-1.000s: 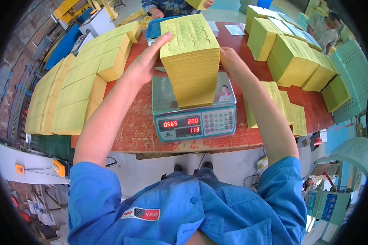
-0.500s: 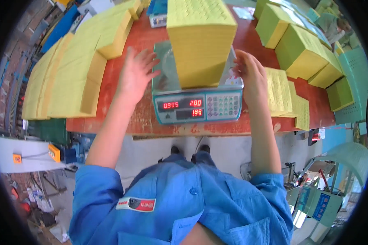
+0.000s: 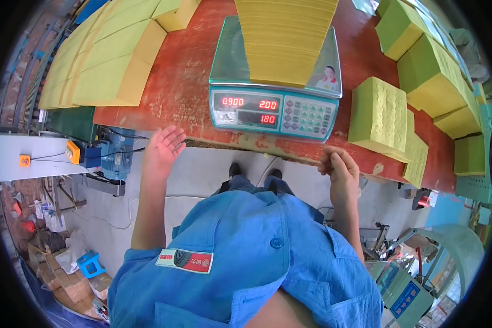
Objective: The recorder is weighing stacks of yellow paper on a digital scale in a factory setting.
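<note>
A tall stack of thin yellow paper sheets (image 3: 287,41) stands on the steel pan of a teal digital scale (image 3: 220,106), its top beyond the upper edge of the picture. Red digits glow on the scale's display, beside a keypad. In front of the red table's edge, left of the scale, my left hand (image 3: 164,151) is raised, open and empty with fingers apart. My right hand (image 3: 341,170) is below the scale's right corner at the table edge. Its fingers are loosely bent, and nothing shows in them. Neither hand touches the stack.
Yellow paper blocks (image 3: 112,54) line the red table (image 3: 172,71) on the left. More blocks (image 3: 429,71) stand on the right, with a shorter punched stack (image 3: 377,115) nearer the scale. A green machine (image 3: 404,292) is at lower right; a blue stool (image 3: 91,264) is at lower left.
Both hands have drawn back from either side of the stack toward my body. The scale and table now appear higher in the view, and the displayed digits have changed.
</note>
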A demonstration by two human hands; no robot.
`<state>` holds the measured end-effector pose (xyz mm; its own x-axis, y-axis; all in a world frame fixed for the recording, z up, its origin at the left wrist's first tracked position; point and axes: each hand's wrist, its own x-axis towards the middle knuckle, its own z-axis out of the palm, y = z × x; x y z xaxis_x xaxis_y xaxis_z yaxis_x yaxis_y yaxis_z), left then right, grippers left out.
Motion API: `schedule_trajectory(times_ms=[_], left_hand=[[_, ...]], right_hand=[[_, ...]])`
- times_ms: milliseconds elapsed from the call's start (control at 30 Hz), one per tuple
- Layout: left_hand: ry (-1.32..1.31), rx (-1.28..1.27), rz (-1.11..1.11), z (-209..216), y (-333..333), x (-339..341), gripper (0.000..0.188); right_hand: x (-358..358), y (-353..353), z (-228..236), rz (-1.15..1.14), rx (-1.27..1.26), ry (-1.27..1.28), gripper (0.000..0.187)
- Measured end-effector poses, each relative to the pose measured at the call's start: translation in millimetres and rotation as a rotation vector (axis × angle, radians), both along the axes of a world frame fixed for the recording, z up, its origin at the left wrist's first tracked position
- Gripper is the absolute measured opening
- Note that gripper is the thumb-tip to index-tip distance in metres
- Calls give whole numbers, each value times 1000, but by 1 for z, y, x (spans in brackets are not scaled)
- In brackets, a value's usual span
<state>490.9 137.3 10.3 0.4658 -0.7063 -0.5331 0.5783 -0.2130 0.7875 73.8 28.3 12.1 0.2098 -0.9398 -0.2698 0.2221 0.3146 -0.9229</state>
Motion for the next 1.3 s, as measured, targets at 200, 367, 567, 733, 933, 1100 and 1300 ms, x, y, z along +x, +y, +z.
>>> schedule_trajectory(times_ms=[200, 367, 567, 733, 933, 1100, 1300], left_hand=[[-32, -69, -82, 16, -4, -22, 43], [-104, -113, -113, 42, -27, -29, 44], [-353, -323, -219, 104, -87, -56, 38], [-1010, -579, -495, 149, -110, -129, 23], [-1093, -1020, -1077, 115, -166, -226, 21], [-1104, -1214, -1099, 82, -206, -302, 20], [-1410, -1149, -1135, 64, -222, -362, 31]], right_hand=[[-13, -7, 1, 87, -21, -23, 23], [-26, -8, -6, 68, 5, -44, 22], [-28, 2, -13, -7, 45, -32, 22], [-14, 7, -11, 30, 57, -8, 23], [-5, 49, -15, -93, 125, 16, 25], [-9, 99, -35, -278, 208, 55, 25], [-17, 120, -46, -355, 282, -72, 26]])
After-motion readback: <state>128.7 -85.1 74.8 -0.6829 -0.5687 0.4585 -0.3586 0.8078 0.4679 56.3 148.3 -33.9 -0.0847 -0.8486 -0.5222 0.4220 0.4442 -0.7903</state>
